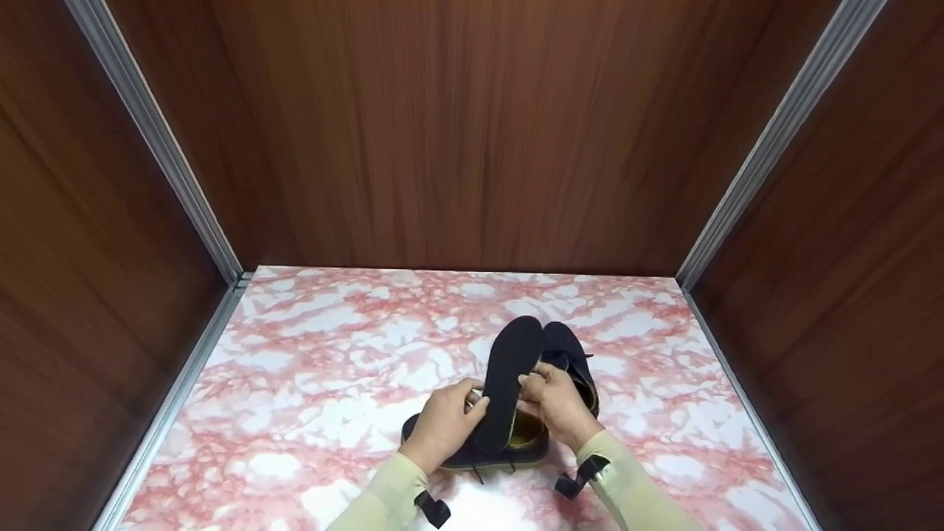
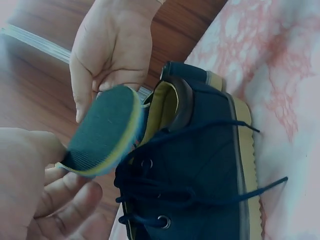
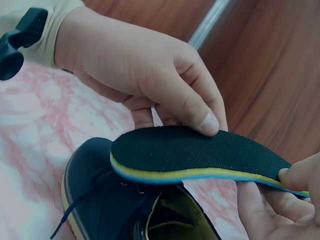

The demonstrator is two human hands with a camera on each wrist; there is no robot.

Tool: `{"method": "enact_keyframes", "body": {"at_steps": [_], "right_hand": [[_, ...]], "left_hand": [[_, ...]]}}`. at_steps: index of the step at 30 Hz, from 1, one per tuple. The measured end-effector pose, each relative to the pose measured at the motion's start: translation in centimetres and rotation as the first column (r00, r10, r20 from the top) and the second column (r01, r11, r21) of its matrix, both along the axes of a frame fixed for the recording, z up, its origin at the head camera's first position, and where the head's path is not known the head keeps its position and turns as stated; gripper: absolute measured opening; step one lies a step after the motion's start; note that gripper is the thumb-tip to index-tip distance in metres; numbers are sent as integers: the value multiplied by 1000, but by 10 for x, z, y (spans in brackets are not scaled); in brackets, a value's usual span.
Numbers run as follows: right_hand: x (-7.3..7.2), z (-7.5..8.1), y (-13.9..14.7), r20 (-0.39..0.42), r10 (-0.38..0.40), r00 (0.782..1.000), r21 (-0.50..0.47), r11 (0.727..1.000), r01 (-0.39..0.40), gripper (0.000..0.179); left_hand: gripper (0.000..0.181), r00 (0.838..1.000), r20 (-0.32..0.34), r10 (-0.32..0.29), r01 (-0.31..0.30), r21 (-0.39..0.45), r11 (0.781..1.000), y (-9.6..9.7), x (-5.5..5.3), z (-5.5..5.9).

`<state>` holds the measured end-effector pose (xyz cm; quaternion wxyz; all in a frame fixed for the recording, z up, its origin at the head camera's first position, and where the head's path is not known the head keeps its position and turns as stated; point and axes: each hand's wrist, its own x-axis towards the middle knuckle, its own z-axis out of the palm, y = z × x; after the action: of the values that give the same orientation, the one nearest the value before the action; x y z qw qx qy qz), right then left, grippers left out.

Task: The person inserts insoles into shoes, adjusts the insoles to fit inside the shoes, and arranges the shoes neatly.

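Note:
A black insole (image 1: 510, 369) with a yellow and blue edge is held up above two dark navy lace-up shoes. My left hand (image 1: 446, 414) pinches one side of it, thumb on the black face, as the right wrist view also shows. On the opposite side my right hand (image 1: 558, 402) pinches the edge between thumb and fingers. One shoe (image 1: 527, 459) lies crosswise beneath the hands, its yellow lining showing and partly hidden by the insole. The other shoe (image 1: 564, 343) points away, behind and beside the right hand. In the left wrist view, loose laces (image 2: 200, 200) hang across a shoe.
A red-and-white marbled tabletop (image 1: 332, 354) lies under everything. Brown wood-grain panels (image 1: 457, 133) enclose it at the back and both sides, with metal strips (image 1: 177, 162) along the corners. Black straps (image 1: 433, 509) sit on both sleeved wrists.

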<state>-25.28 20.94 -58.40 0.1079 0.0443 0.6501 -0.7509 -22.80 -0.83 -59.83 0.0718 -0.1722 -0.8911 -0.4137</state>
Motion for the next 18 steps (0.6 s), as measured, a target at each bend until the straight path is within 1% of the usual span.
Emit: {"method": "enact_keyframes", "body": {"at_steps": [3,5,7,8,9,11,13,15,18], "right_hand": [[0,2,-1,10,-2,1000,29,1000,2,45],[0,5,-4,21,-6,1000,55,998,5,62],[1,7,-7,33,-6,999,93,996,3,81],[1,9,-9,37,-5,999,111,994,1,88],[2,10,-11,37,-6,999,132,991,1,92],[2,14,-15,25,-8,1000,187,982,4,88],[2,17,-18,2,-18,1000,231,973,18,74],[2,20,-22,-28,-28,999,281,959,35,60],[1,23,-24,-74,-26,997,356,933,51,54]], "left_hand": [[19,1000,-10,-13,13,2,1000,1,0,0],[18,999,-37,-14,14,-14,1000,3,0,1],[18,996,-90,-21,16,-59,998,5,2,1],[18,992,-121,-25,15,-86,996,6,3,1],[18,988,-154,-30,13,-114,993,7,3,1],[19,975,-217,-45,8,-169,986,10,5,1],[20,961,-266,-67,11,-206,978,12,7,2],[22,953,-291,-87,22,-220,975,14,9,3],[23,944,-307,-121,51,-226,973,15,12,6]]}}
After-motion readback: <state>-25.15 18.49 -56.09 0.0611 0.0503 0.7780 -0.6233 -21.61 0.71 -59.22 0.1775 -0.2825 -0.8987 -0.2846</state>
